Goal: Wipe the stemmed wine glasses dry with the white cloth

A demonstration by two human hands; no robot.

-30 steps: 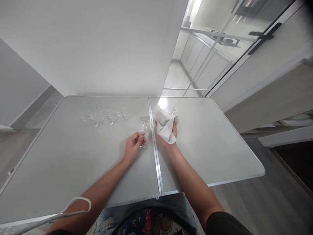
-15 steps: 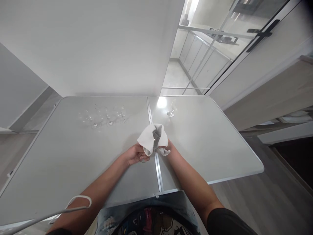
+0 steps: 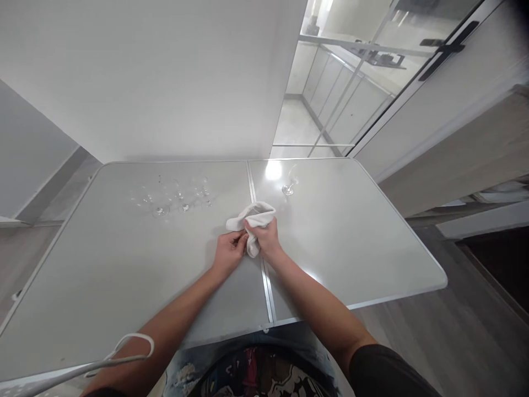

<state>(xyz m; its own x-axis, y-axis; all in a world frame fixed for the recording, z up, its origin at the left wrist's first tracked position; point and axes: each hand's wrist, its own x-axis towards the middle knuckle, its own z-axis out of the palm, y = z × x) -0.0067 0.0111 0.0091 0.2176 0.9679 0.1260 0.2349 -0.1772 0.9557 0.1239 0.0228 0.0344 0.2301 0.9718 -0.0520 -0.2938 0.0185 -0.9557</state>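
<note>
1. Right hand [image 3: 268, 239] grips a white cloth [image 3: 237, 224] wrapped around a mostly hidden glass [image 3: 257, 209], above the table [image 3: 351, 237].
2. Left hand [image 3: 230, 251], fingers narrowed, seems to pinch the glass underneath.
3. Twisting hard could snap it; a loose pinch could drop it.

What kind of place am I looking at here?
Probably a home, perhaps a dining spot beside a kitchen: stemmed glasses stand on a pale table, and a glass-paned door shows what look like cabinets beyond.
</note>
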